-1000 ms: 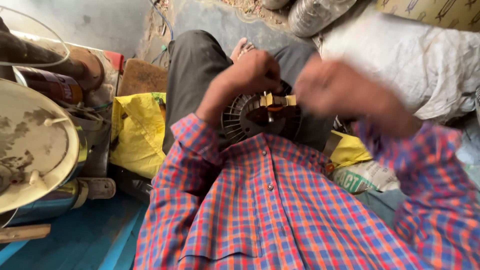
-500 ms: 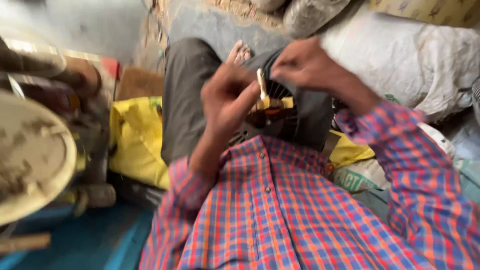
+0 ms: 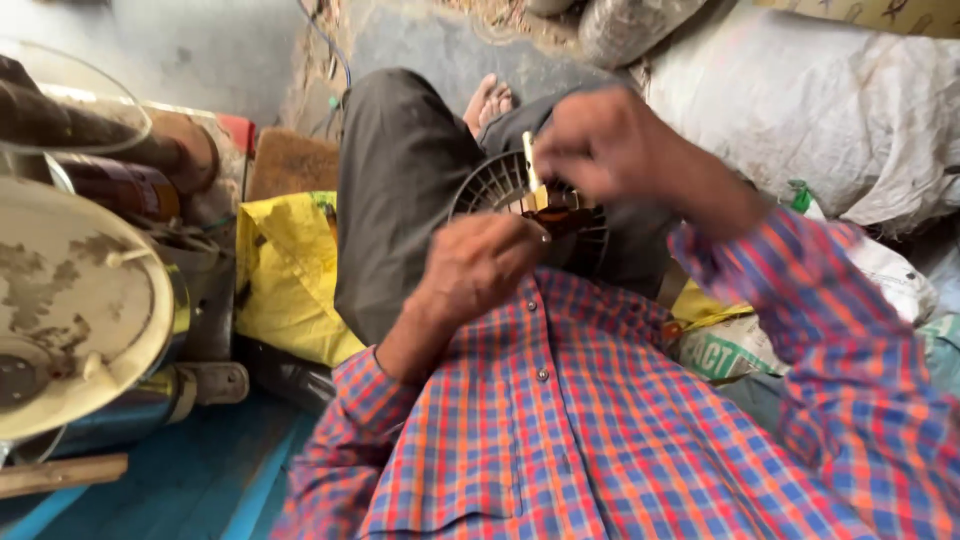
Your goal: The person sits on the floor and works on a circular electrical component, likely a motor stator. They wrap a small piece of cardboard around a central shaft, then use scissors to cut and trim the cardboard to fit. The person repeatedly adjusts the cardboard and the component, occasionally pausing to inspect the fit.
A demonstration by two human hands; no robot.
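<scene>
Fingers of the left hand (image 3: 480,265) curl in against the near rim of a round finned rotor (image 3: 500,190) resting on the lap; whether they truly pinch it cannot be told. Right hand (image 3: 610,140) is bunched above the rotor's far side, fingertips drawn together near a pale strip (image 3: 530,165) that stands upright from the coppery core (image 3: 555,205); blur hides the actual grip.

Room is tight. White sacks (image 3: 800,100) crowd the right side, a cream disc (image 3: 70,300) and metal cans (image 3: 130,185) press in from the left, and only a narrow wedge of bare floor (image 3: 430,40) shows beyond the knee (image 3: 400,150).

Half a second back the left hand was raised at the strip; now it sits lower, on the rim, and the right hand has closed in over the strip.

Yellow bag (image 3: 290,275) lies crumpled left of the thigh. Under the right sleeve a white packet (image 3: 725,345) with green print lies beside a yellow scrap.
</scene>
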